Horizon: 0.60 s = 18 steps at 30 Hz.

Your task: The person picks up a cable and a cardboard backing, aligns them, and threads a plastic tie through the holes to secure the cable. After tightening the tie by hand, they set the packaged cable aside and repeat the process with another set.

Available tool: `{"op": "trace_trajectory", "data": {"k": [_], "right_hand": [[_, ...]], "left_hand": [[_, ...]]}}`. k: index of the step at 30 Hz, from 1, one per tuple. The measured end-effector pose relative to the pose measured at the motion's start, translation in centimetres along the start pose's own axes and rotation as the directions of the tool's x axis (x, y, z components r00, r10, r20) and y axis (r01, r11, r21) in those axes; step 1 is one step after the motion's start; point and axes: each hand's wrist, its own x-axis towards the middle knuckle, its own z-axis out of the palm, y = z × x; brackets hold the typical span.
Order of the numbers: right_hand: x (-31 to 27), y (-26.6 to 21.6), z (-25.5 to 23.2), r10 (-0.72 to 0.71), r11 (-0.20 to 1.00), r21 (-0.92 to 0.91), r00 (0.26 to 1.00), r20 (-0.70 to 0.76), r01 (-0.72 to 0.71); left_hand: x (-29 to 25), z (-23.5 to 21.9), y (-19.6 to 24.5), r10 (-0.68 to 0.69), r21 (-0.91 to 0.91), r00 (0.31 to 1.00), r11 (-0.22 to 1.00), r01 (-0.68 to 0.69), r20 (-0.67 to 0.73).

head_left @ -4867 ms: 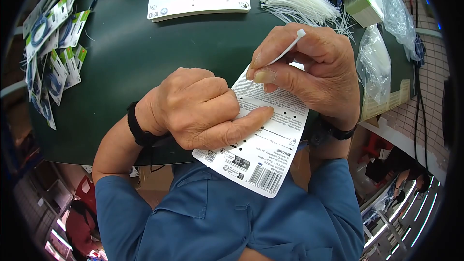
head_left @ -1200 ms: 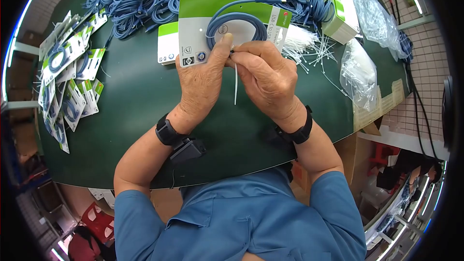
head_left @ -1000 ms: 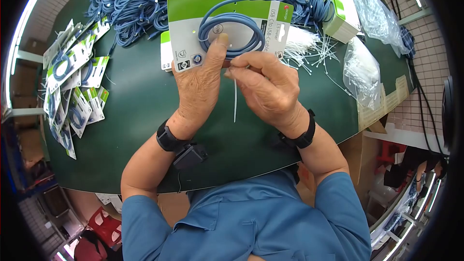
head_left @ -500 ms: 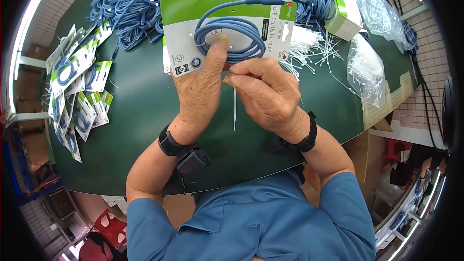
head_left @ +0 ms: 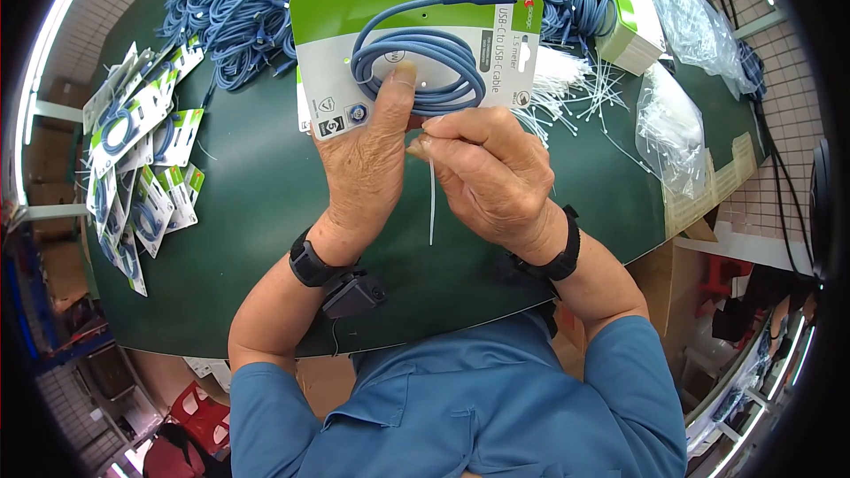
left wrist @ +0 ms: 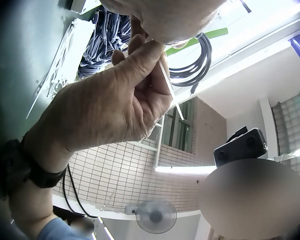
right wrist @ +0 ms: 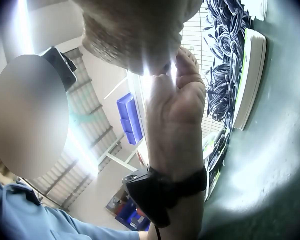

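Observation:
My left hand (head_left: 367, 159) grips a printed green-and-white packaging card (head_left: 319, 31) from below, its thumb lying over a coiled blue USB-C cable (head_left: 443, 49) on the card's front. One plug end of the cable points right along the top edge. At the card's lower edge, my right hand (head_left: 496, 168) pinches with thumb and forefinger, close beside the left hand. A white cable tie (head_left: 432, 204) hangs straight down from that pinch. The left wrist view also shows the tie (left wrist: 171, 92) slanting out below the right hand (left wrist: 105, 100). Fingers behind the card are hidden.
A big heap of blue cables (head_left: 239, 22) spans the back of the green table (head_left: 257, 204). Finished-looking carded cables (head_left: 146, 150) pile up at left. Loose white cable ties (head_left: 567, 80), a stack of cards (head_left: 629, 18) and a plastic bag of ties (head_left: 670, 128) lie right.
Earlier the card's printed back faced up, near the lap; now its coil side shows, held farther forward. The cable tie's hanging tail reaches lower. Over the last half second the hands barely move.

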Motion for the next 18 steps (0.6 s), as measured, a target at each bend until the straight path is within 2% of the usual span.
{"op": "trace_trajectory", "data": {"k": [9,10,11,12,13,16,17,18], "right_hand": [[0.3,0.5,0.0,0.001,1.0,0.016,1.0,-0.002,-0.001],[0.2,0.7,0.0,-0.002,1.0,0.031,1.0,-0.007,0.002],[0.1,0.9,-0.1,-0.005,0.999,0.046,1.0,-0.013,0.005],[0.1,0.9,-0.2,-0.007,0.998,0.061,1.0,-0.018,0.008],[0.1,0.9,-0.2,-0.008,0.998,0.061,1.0,-0.013,0.009],[0.2,0.5,-0.5,0.151,0.986,0.074,0.988,-0.03,-0.148],[0.3,0.7,-0.6,0.149,0.986,0.073,0.989,-0.024,-0.147],[0.5,1.3,-0.6,0.123,0.992,0.04,0.992,-0.018,-0.122]], "left_hand": [[-0.3,-0.4,0.1,0.002,0.127,1.0,0.992,-0.003,0.003],[-0.1,-1.2,-0.3,0.209,0.474,0.969,0.846,-0.245,0.13],[0.1,-2.0,-0.8,0.34,0.713,0.886,0.531,-0.458,0.315],[0.2,-2.2,-1.0,0.369,0.795,0.768,0.113,-0.596,0.523],[0.2,-2.2,-1.2,0.371,0.797,0.77,0.116,-0.593,0.519],[-0.1,-2.2,-1.8,0.369,0.793,0.79,0.189,-0.579,0.489],[-0.3,-1.6,-1.4,0.372,0.794,0.792,0.193,-0.576,0.484],[-0.6,-0.7,-0.9,0.296,0.697,0.908,0.583,-0.417,0.296]]}}
